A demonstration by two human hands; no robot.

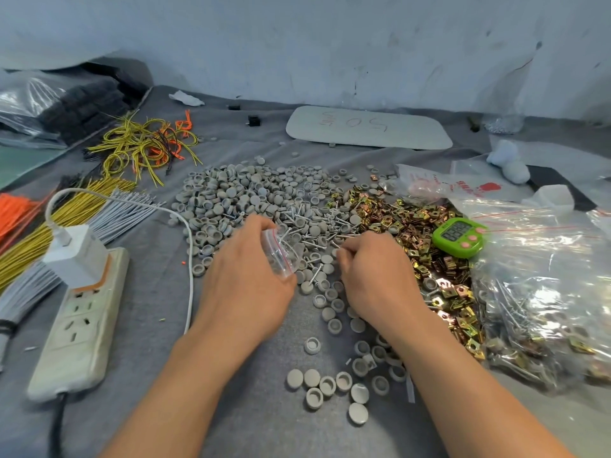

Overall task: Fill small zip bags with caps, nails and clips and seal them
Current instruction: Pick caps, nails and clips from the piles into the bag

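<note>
My left hand [246, 272] grips a small clear zip bag [280, 251] with a red seal strip, its mouth turned toward the right. My right hand [372, 272] has its fingers curled down into the pile, pinching at nails [317, 234] and grey caps; what it holds is hidden. A wide heap of grey caps [238, 193] spreads behind both hands, and more caps [334, 381] lie scattered near my wrists. Brass-coloured clips [410, 219] are heaped to the right of the nails.
A green timer [459, 238] sits on the clips. Filled zip bags [542, 292] pile up at the right. A power strip [79, 325] with a white charger and cable lies at the left, beside bundles of yellow, grey and orange wires [66, 209]. A white board [368, 127] lies at the back.
</note>
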